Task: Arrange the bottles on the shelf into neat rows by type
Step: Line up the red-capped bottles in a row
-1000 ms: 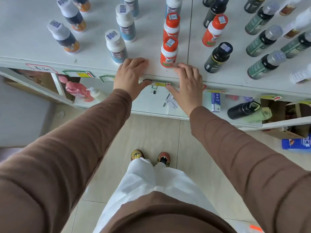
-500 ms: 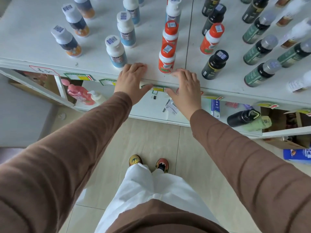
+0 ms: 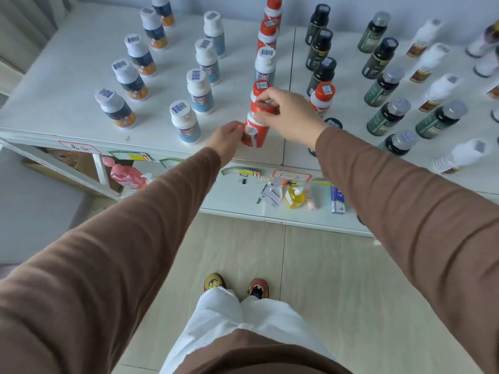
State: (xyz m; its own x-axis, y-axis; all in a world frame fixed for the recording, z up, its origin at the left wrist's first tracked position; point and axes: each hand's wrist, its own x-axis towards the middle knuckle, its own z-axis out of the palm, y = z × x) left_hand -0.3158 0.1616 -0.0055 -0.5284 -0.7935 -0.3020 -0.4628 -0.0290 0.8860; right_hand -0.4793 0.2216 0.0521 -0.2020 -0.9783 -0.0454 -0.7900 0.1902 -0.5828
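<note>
On the white shelf top (image 3: 67,85) bottles stand in columns: white-capped dark-and-orange ones (image 3: 129,79) at the left, then light blue ones (image 3: 199,90), a red column (image 3: 270,31) in the middle, black ones (image 3: 321,49) and green grey-capped ones (image 3: 383,85) to the right. My right hand (image 3: 289,114) grips the cap of the front red bottle (image 3: 256,130), which looks tilted and blurred. My left hand (image 3: 226,139) holds that bottle low on its left side. A white-and-blue bottle (image 3: 266,63) stands in the red column, and a red bottle (image 3: 322,98) in the black column.
White bottles (image 3: 434,90) line the far right of the shelf top. The lower shelf holds a pink bottle (image 3: 127,175), a yellow pump bottle (image 3: 295,195) and a blue box (image 3: 337,203). My legs and shoes (image 3: 235,286) stand on the tiled floor below.
Both hands have left the shelf's front edge and taken hold of the front red bottle. The view has tipped up, showing more of the shelf's back.
</note>
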